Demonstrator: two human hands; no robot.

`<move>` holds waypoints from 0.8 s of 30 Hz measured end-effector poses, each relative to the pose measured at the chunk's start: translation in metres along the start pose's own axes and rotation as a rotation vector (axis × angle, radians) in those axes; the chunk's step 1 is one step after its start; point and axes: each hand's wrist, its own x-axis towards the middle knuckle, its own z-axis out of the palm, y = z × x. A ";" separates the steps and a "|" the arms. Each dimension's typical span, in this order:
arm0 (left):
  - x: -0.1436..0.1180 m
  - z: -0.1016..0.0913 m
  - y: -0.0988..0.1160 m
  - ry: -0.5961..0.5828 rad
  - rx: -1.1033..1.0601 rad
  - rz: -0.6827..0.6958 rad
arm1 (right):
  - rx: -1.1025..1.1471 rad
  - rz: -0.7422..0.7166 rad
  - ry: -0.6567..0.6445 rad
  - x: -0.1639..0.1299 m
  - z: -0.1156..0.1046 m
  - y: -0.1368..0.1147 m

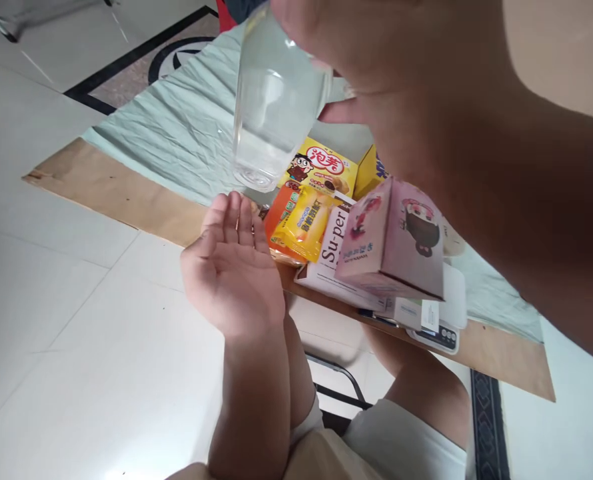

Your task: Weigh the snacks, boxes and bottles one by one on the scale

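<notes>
The right hand point(401, 73) is blurred and cut off by the top edge, hiding the neck of the clear bottle point(271, 107) in its grip. The pink box point(394, 240) covers most of the white box point(334, 257) and the scale point(439, 333) at the surface's near edge.

We read red Chinese characters "泡芙" inside a white outline on the yellow box point(321, 170), above a cartoon child's head. On the white box point(332, 248) lying under the others we read black lettering "Su-per", running up its face; smaller print below it is too fine to make out. The yellow packet point(304, 225) carries red Chinese characters along its length, blurred beyond reading. The pink box point(394, 243) shows a short line of small characters, seen upside down and not legible. The yellow-and-blue box point(371, 172) shows only a fragment of blue lettering. The white label point(430, 315) bears unreadable print.
</notes>
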 end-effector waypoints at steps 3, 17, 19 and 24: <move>0.004 -0.006 0.000 -0.071 0.004 -0.014 | -0.335 -0.014 -0.171 0.014 0.009 0.012; 0.000 -0.004 0.004 -0.067 -0.045 -0.008 | -0.885 -0.040 -0.393 0.028 -0.002 0.042; -0.001 -0.001 0.003 -0.100 0.019 0.012 | -0.852 -0.004 -0.418 0.026 -0.007 0.036; -0.002 0.003 -0.004 -0.136 0.170 0.083 | -0.853 0.056 -0.417 0.028 -0.006 0.029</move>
